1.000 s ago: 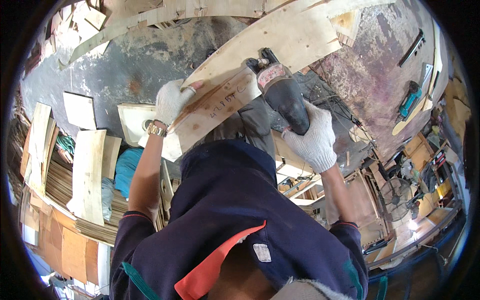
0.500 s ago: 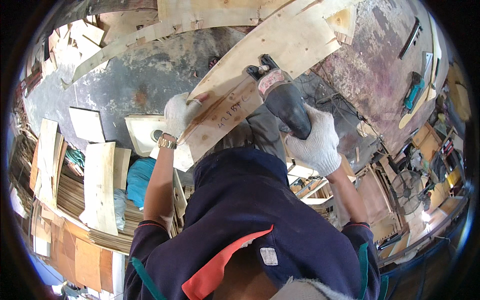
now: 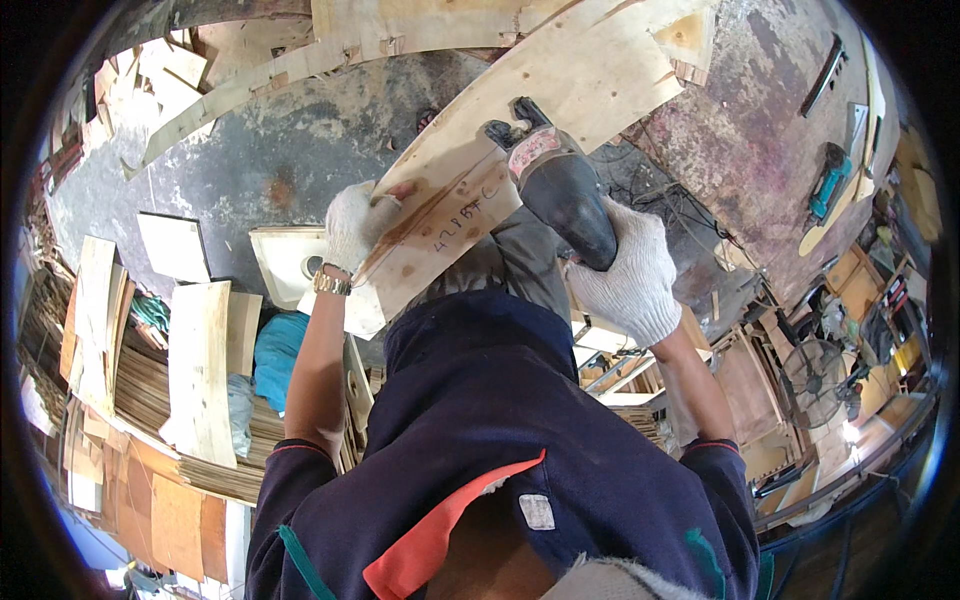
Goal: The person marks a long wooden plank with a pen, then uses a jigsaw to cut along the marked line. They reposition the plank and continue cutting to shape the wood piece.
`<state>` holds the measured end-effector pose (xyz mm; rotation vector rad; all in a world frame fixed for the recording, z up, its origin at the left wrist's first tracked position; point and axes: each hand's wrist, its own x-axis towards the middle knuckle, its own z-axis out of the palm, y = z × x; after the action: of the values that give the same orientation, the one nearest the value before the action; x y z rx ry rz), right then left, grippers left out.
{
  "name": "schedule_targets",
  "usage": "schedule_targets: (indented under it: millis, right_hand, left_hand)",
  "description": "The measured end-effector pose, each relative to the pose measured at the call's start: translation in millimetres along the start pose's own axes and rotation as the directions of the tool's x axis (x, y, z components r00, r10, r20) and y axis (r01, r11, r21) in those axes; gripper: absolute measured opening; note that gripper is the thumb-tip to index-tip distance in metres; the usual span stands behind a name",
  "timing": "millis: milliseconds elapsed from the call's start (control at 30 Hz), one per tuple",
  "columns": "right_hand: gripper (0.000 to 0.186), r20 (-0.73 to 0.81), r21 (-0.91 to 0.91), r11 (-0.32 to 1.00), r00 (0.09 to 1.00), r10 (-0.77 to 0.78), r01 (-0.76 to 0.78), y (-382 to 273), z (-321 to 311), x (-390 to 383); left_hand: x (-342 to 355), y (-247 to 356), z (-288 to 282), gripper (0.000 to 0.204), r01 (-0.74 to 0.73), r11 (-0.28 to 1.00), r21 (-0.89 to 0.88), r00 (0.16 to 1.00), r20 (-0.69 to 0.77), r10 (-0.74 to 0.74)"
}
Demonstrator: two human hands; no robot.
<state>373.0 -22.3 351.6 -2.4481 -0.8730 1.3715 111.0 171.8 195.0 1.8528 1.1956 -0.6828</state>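
A long, pale plywood board [image 3: 560, 70] slants from beside my left knee up to the far right, with handwritten marks and brown grain streaks on its near part. My left hand [image 3: 357, 228], in a white knit glove with bare fingertips showing, is closed on the board's left edge. On top of the board rests a dark jigsaw [image 3: 568, 200] with a worn pinkish label, its forked foot pointing away from me. Wrapped round its rear grip is my gloved right hand [image 3: 632, 275]. The blade and the cut line under the tool cannot be made out.
A curved plywood strip [image 3: 290, 75] lies on the floor beyond the board. Stacked thin sheets [image 3: 150, 400] stand at left, near a teal cloth [image 3: 282, 360]. On the right are a teal power tool [image 3: 828, 182], cables [image 3: 665, 195] and a fan [image 3: 812, 370].
The jigsaw and my right hand have shifted slightly up and to the left over the board. My left hand keeps its hold, moving barely.
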Motion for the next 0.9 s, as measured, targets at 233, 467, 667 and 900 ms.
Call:
schedule_targets:
  millis: [233,467,667,900]
  right_hand:
    - [0.061,-0.036,-0.017,1.000,0.999,-0.022,0.022,-8.3,-2.3,2.4]
    - [0.060,-0.134,-0.075,0.996,0.990,-0.051,0.041,-3.5,-2.5,-9.8]
    - [0.052,-0.161,0.117,0.992,0.986,-0.033,0.052,-6.6,-20.0,-46.5]
    - [0.025,-0.499,0.495,0.857,0.854,0.147,0.142,23.2,-29.0,-134.0]
  left_hand:
    - [5.8,-10.1,2.1,0.054,-0.063,0.997,0.052,0.997,-0.033,0.065]
    - [4.0,5.2,-12.2,0.068,-0.081,0.997,-0.004,0.996,-0.036,0.081]
    - [12.2,-6.8,-10.9,0.075,-0.143,0.990,0.006,0.985,-0.099,0.143]
    - [-1.3,17.1,-41.9,0.074,-0.220,0.975,-0.024,0.963,-0.167,0.213]
